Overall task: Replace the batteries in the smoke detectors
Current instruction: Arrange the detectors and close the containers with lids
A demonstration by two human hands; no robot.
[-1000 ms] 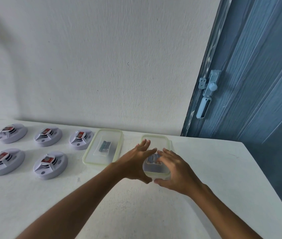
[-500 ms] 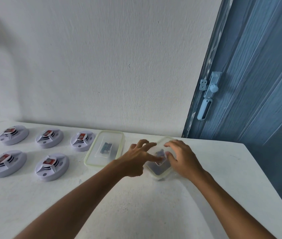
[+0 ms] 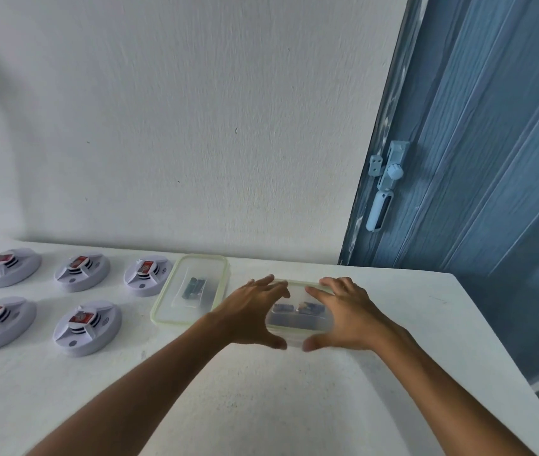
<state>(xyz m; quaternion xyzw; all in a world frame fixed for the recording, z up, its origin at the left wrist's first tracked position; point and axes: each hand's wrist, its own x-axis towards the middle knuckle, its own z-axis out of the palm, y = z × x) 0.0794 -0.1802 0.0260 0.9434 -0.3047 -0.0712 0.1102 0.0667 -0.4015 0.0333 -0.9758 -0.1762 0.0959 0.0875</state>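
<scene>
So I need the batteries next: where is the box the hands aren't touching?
The lidded clear box lies on the white table, between the nearest smoke detector to its left and the left hand.

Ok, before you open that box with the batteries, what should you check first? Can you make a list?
1. Both hands on the box: ok. The left hand and right hand grip the container from each side.
2. Batteries inside: ok, dark batteries show through the lid.
3. Lid unclipped: cannot tell.
4. Room to set the lid down: ok, bare table in front.
5. Smoke detectors within reach: ok, five smoke detectors sit to the left.
6. Other container out of the way: ok, apart, beside the left hand.
</scene>
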